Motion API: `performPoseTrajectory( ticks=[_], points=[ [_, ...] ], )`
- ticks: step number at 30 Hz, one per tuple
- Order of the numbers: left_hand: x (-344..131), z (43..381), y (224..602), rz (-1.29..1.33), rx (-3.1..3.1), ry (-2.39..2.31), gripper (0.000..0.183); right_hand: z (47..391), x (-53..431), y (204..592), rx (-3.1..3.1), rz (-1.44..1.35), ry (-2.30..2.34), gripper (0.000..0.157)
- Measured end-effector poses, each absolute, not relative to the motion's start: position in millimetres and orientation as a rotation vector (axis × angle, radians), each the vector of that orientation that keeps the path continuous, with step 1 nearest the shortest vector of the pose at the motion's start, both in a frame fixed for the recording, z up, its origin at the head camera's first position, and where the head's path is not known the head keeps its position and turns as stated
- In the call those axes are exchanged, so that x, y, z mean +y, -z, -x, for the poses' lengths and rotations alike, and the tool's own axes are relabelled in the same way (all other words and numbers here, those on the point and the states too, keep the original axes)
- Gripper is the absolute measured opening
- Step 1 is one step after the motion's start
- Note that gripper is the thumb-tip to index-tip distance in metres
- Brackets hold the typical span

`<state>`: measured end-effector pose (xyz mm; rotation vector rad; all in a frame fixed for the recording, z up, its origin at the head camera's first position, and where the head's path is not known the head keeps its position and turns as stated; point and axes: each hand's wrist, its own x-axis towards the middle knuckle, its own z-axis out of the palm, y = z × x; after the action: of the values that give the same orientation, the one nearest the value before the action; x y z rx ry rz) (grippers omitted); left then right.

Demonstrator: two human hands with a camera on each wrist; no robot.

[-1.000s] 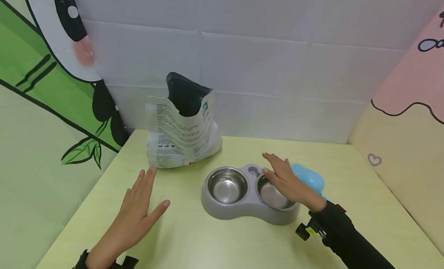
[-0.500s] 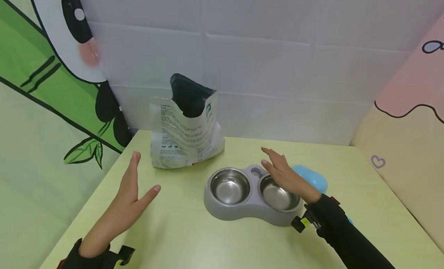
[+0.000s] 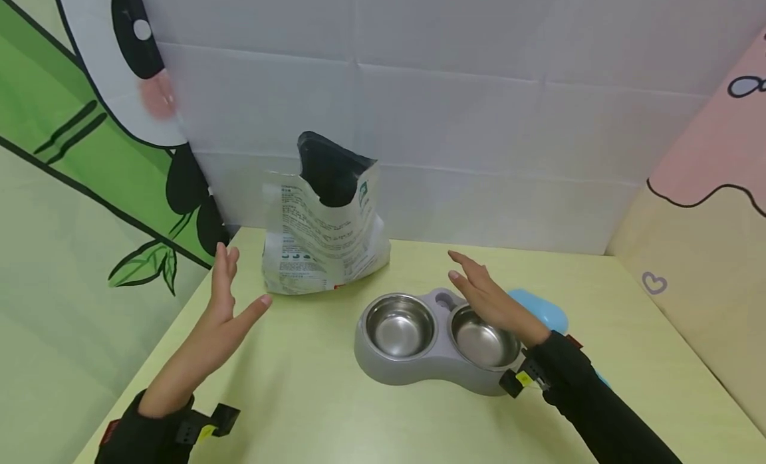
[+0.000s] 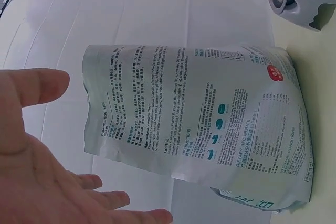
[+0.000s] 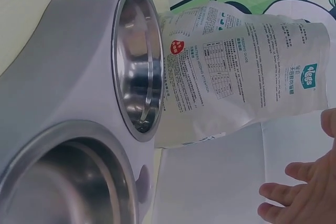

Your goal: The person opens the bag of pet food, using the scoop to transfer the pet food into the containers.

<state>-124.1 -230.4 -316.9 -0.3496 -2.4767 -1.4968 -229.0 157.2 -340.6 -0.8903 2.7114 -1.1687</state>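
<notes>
A white printed pet food bag [image 3: 323, 244] stands upright at the back left of the table, its top open and its dark lining showing. My left hand [image 3: 218, 328] is raised in front of the bag and to its left, fingers extended and thumb spread, holding nothing. In the left wrist view the bag's printed side [image 4: 199, 114] lies beyond the fingers. To the right is a grey double pet bowl [image 3: 433, 367] with two steel bowls, which look bare inside. Over its right bowl [image 3: 481, 341] hovers my right hand [image 3: 497, 304], fingers stretched forward and nothing held.
Behind the right forearm lies a light blue plastic thing [image 3: 541, 309], partly hidden by the arm. The pale yellow table [image 3: 335, 424] meets a white sheet wall [image 3: 455, 131] at the back. Printed cartoon sheets flank it left and right.
My left hand has tilted upward and shifted left, its fingers rising away from the table. My right hand moves only slightly, still over the right bowl. Bag and bowls stay put.
</notes>
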Motion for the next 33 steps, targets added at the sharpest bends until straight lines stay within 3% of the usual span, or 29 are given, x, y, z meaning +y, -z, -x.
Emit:
performPoseTrajectory(
  ticks=[17,33],
  points=[
    [-252,150,307,0.314,-2.561,1.556,0.085,244,151,332,2.624,0.781,1.279,0.054],
    [-262,176,289,0.23,-2.653,1.519,0.086,264,140,320,2.62,0.858,1.302,0.055]
  ],
)
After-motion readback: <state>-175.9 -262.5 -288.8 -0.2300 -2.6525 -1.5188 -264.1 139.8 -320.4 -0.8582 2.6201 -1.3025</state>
